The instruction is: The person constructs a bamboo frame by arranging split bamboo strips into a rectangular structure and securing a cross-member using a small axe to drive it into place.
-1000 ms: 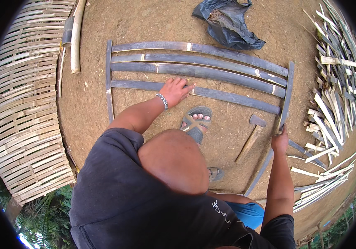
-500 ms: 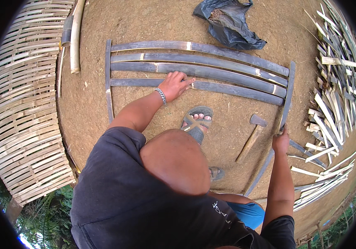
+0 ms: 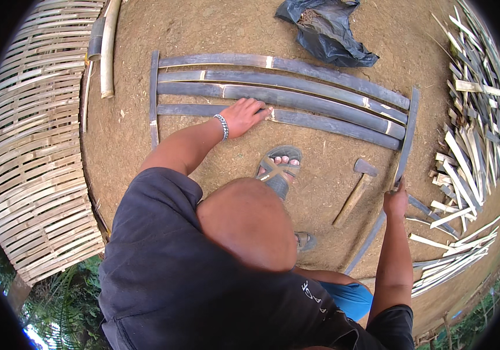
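Several dark split-bamboo slats (image 3: 314,101) lie side by side on the ground, spanning between a left bamboo upright (image 3: 154,87) and a right bamboo upright (image 3: 411,119). My left hand (image 3: 242,118), with a chain bracelet at the wrist, is on the nearest slat (image 3: 337,128) around its middle, fingers curled over it. At the lower end of the right upright, my right hand (image 3: 396,199) is closed round the strip. Between my feet and that hand lies a hatchet (image 3: 355,192) with a wooden handle, untouched.
A woven bamboo panel (image 3: 40,146) stands along the left, with a bamboo pole (image 3: 107,58) by it. At the far side is a crumpled black plastic bag (image 3: 337,41). Split bamboo pieces (image 3: 477,134) are heaped at the right. My sandalled foot (image 3: 279,169) is near the slats.
The view has shifted slightly. My left hand has slid a little leftward along the nearest slat; my right hand keeps its hold on the right upright.
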{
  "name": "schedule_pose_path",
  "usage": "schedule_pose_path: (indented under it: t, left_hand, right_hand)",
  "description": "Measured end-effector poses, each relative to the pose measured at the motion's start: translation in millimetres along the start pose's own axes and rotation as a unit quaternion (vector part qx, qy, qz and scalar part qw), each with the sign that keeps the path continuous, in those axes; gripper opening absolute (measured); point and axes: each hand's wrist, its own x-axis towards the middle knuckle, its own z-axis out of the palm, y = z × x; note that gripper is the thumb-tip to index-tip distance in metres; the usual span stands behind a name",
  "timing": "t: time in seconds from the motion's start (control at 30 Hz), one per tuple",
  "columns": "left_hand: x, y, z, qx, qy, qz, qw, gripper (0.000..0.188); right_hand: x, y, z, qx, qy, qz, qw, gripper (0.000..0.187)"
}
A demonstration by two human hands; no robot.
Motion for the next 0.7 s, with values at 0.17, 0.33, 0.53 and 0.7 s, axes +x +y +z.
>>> schedule_pose_path:
  t: [0.17, 0.33, 0.53, 0.7]
  left_hand:
    - [-6.1, -1.8, -1.7, -0.031, 0.03, 0.001, 0.999, 0.06]
    - [-15.5, -10.6, -6.6, -0.054, 0.048, 0.001, 0.997, 0.068]
    - [-22.6, -10.8, -16.3, -0.052, 0.038, -0.027, 0.998, 0.06]
    - [-10.5, -2.9, -19.0, -0.048, 0.047, -0.072, 0.995, 0.055]
  right_hand:
    - [1.0, 6.6, 2.2, 0.022, 0.005, -0.011, 1.0, 0.083]
    - [-2.1, -4.0, -5.4, 0.013, -0.019, 0.02, 1.0, 0.082]
    - [-0.3, -14.6, -8.6, 0.009, -0.03, 0.038, 0.999, 0.078]
    - [3.7, -7.5, 1.1, 0.024, -0.042, 0.051, 0.998, 0.074]
